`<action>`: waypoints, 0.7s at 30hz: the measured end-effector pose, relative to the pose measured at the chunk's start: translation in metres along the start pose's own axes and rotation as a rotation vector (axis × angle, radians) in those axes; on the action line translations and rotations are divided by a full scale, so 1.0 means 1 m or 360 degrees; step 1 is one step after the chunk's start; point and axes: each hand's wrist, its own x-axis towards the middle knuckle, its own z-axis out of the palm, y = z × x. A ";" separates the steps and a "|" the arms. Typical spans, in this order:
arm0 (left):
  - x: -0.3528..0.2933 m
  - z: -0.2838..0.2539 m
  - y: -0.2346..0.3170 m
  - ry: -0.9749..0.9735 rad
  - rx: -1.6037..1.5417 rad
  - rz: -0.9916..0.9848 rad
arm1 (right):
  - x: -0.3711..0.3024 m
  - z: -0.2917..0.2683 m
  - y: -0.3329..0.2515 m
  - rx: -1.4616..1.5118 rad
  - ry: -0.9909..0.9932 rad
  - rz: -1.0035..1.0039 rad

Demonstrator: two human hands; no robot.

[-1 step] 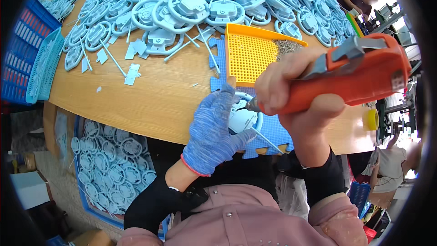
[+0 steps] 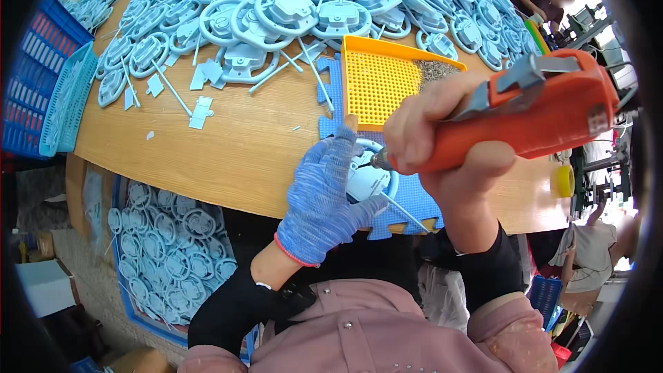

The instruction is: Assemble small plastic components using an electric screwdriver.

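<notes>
My left hand (image 2: 321,197), in a blue knit glove with a bare fingertip, grips the left and lower rim of a light-blue plastic toy steering wheel (image 2: 369,183). The wheel lies on a blue foam mat (image 2: 418,197), its thin rod pointing to the lower right. In my bare right hand (image 2: 449,131) is an orange-red electric screwdriver (image 2: 532,121), held nearly level. Its dark bit comes down onto the wheel's flat hub; whether a screw sits under the tip is too small to tell. Just beyond stands a yellow perforated tray (image 2: 380,86) with small screws (image 2: 435,70) in its right corner.
A large heap of similar wheels (image 2: 286,10) covers the back of the wooden table (image 2: 207,159). Small flat plates (image 2: 201,112) lie at left, near blue baskets (image 2: 65,103). Below, a crate holds more wheels (image 2: 176,249). Yellow tape (image 2: 565,181) sits at right; another person (image 2: 542,0) works beyond.
My right hand and the screwdriver have shifted very slightly left. The left hand and the wheel stay in place.
</notes>
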 end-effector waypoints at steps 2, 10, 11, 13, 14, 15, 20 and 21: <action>-0.001 -0.001 0.002 0.0036 -0.0027 -0.0004 | -0.002 0.000 0.005 0.0024 -0.0031 0.0015; -0.004 -0.001 0.000 0.0048 0.0018 -0.0036 | 0.000 0.003 0.005 -0.0009 -0.0038 0.0052; -0.003 -0.002 0.001 0.0046 0.0011 -0.0037 | 0.000 0.003 0.006 -0.0019 -0.0061 0.0053; -0.002 -0.002 0.001 0.0040 0.0019 -0.0050 | 0.002 0.003 0.006 -0.0029 -0.0086 0.0061; -0.001 0.000 -0.002 0.0040 0.0016 -0.0056 | 0.003 0.004 0.005 -0.0040 -0.0112 0.0076; -0.001 0.004 -0.007 -0.0008 -0.0036 -0.0066 | 0.003 0.004 0.005 -0.0051 -0.0138 0.0092; 0.003 0.023 -0.024 0.0010 -0.0272 -0.0110 | 0.003 0.009 0.011 -0.0121 -0.0133 0.0083; 0.002 0.026 -0.026 0.0075 -0.0350 -0.0104 | 0.004 0.009 0.013 -0.0118 -0.0163 0.0078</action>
